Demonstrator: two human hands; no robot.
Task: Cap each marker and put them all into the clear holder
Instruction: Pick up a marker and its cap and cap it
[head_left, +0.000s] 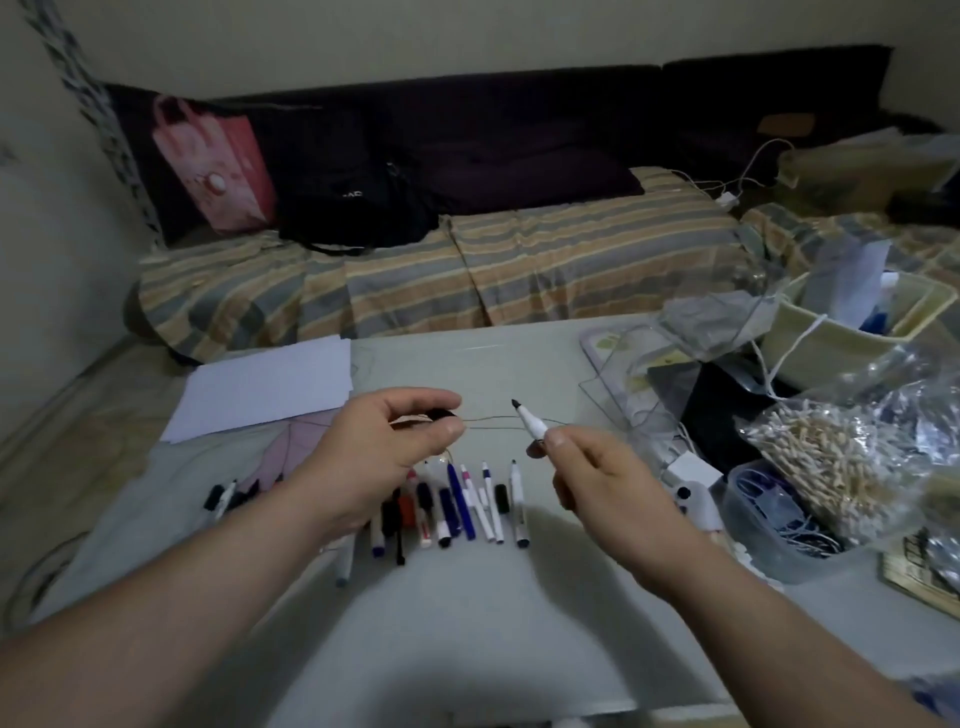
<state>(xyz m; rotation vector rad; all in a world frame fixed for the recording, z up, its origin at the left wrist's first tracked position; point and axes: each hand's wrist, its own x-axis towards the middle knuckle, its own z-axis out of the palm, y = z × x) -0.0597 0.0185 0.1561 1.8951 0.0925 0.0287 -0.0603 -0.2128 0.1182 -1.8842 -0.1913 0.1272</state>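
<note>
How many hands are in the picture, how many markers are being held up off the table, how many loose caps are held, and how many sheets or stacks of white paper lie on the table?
Hands: 2, the left hand and the right hand
Held marker, uncapped: 1
Held black cap: 1
White paper stack: 1
Total: 5

The pale tabletop (467, 623) carries a row of markers (452, 509) with loose caps, white paper (270, 387) at its far left, and a plastic tub (779, 525) on its right.
</note>
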